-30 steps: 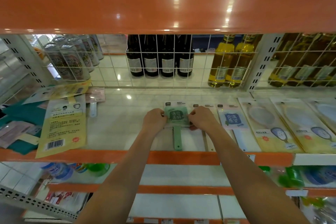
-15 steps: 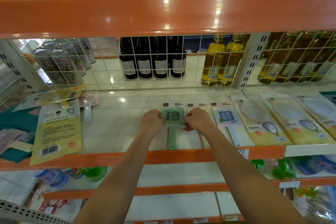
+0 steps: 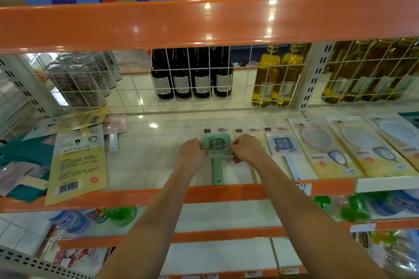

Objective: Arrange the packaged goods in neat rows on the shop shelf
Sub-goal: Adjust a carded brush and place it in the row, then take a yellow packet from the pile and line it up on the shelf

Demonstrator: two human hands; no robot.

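A white shop shelf (image 3: 147, 154) with a glossy orange front edge fills the middle of the view, under a second orange-edged shelf above. A white wire grid (image 3: 204, 79) closes the back of it. Behind the grid stand four dark glass bottles (image 3: 192, 77) at the centre, pale printed cans (image 3: 79, 81) to the left and yellow-filled clear bottles (image 3: 276, 77) to the right.

On the right part of the shelf lie flat yellow-and-clear packets holding oval mirrors (image 3: 337, 149), side by side in a row that runs to the right edge. Just left of them lies a clear packet with a blue-faced paddle (image 3: 283, 149), its white handle pointing to the front edge. On the left lies a tall yellow packet with a barcode (image 3: 77, 165), overhanging the front lip, with teal and pale packets in a loose heap beside it.

At the centre lies the clear packet with a green square-headed paddle (image 3: 216, 149), flat on the shelf, just left of the blue one, with another clear packet partly hidden between them. Its green handle reaches the orange edge. The left hand (image 3: 191, 152) pinches the packet's left side with curled fingers, and the right hand (image 3: 246, 148) pinches its right side the same way, both closed on it.
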